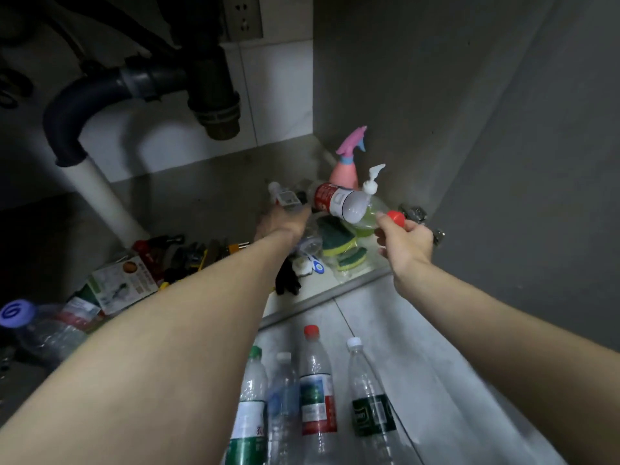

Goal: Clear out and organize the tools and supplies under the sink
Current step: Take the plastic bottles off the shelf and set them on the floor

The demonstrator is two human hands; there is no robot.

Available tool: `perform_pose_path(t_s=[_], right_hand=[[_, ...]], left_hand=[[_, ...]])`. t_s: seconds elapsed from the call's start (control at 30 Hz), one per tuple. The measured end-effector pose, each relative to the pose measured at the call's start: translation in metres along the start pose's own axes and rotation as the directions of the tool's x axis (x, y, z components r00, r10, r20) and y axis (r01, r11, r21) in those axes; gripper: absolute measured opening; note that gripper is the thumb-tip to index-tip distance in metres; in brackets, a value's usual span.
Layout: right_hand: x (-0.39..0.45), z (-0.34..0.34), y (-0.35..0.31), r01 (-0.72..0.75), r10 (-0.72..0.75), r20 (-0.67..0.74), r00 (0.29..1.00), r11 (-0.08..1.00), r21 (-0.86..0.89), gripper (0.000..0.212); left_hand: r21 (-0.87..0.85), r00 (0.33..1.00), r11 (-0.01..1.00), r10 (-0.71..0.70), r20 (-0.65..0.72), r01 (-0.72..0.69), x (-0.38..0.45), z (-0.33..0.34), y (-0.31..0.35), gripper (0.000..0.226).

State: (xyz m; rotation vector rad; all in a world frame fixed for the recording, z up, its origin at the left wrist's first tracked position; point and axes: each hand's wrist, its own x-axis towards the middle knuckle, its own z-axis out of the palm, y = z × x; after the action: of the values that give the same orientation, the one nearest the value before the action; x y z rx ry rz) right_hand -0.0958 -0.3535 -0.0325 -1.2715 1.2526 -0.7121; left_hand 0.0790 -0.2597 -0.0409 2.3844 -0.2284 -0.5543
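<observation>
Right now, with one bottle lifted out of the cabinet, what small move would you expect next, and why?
Probably the right hand draws the red-capped bottle, which it holds by the cap end, back and sets it beside the four bottles lined up on the floor. The left hand is already reaching toward a small bottle in the cabinet.

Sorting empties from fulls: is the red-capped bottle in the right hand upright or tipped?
Tipped: the clear red-capped plastic bottle lies nearly sideways, held by its cap in the right hand.
</observation>
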Motion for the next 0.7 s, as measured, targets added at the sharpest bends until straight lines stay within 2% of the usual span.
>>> perform_pose_path(t_s=[0.07,0.1,0.17,0.23,0.33,0.4,0.47,0.57,0.7], right_hand=[[-0.007,-0.016,-0.009,0.037,-0.034,-0.043,0.999,0.997,0.070,0.024],[-0.010,-0.025,-0.013,0.056,-0.050,-0.060,0.997,0.993,0.100,0.027],[-0.015,-0.042,-0.020,0.081,-0.070,-0.079,0.994,0.987,0.138,0.031],[-0.017,-0.059,-0.023,0.098,-0.086,-0.089,0.992,0.984,0.148,0.030],[-0.018,-0.075,-0.026,0.093,-0.086,-0.049,0.995,0.980,0.173,0.022],[-0.019,-0.079,-0.026,0.070,-0.070,-0.007,0.998,0.977,0.200,0.021],[-0.019,-0.080,-0.025,0.030,-0.041,0.046,0.998,0.977,0.209,0.026],[-0.016,-0.079,-0.018,-0.050,0.043,0.102,0.994,0.997,0.065,0.044],[-0.012,-0.077,0.010,-0.097,0.145,0.187,0.972,0.965,-0.244,0.047]], left_hand=[[0.043,0.999,0.999,-0.014,0.030,0.012,0.006,0.009,0.007,0.094],[0.069,0.999,0.998,-0.005,0.044,0.002,0.008,0.013,0.007,0.095],[0.089,0.998,0.996,0.006,0.065,-0.012,0.010,0.023,0.002,0.084],[0.035,0.997,0.999,0.003,0.079,-0.006,0.007,0.029,-0.004,0.068],[-0.074,1.000,0.997,-0.002,0.016,0.003,0.000,0.031,-0.009,0.051],[-0.143,0.999,0.990,-0.022,-0.040,0.016,-0.007,0.027,-0.009,0.048],[-0.207,0.997,0.978,0.000,-0.081,-0.016,-0.019,0.021,-0.009,0.056],[-0.247,0.988,0.961,0.103,-0.114,-0.129,-0.042,0.006,-0.015,0.063],[-0.231,0.955,0.929,0.265,-0.132,-0.290,-0.083,-0.012,-0.034,0.061]])
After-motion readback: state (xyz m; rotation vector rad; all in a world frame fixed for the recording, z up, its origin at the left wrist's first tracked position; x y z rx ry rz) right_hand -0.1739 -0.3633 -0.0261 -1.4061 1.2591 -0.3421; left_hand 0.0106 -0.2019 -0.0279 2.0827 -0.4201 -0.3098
